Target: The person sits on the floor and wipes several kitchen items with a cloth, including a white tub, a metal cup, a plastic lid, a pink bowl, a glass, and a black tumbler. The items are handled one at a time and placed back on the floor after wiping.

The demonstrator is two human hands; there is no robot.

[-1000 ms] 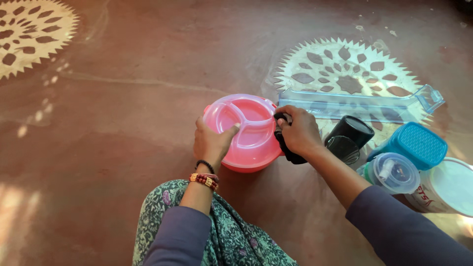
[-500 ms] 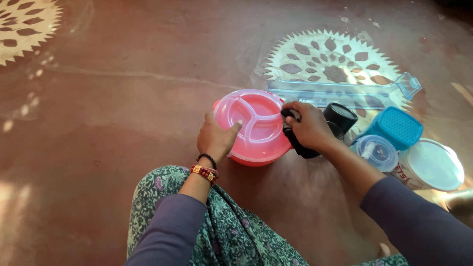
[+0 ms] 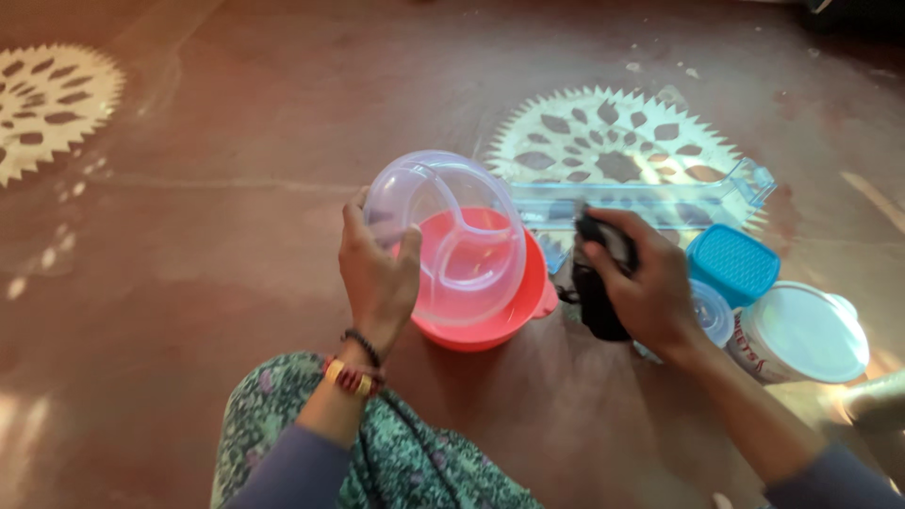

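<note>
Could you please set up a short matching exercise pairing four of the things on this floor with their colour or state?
Things:
1. Clear divided lid
2. Bowl
3. Small square lid
4. Black object

States:
a. blue, lying on the floor
b. gripped in the right hand
c. pink, sitting on the floor
d. lifted and tilted by the left hand

Pairs: 1-d, 2-c, 3-a, 4-b
</note>
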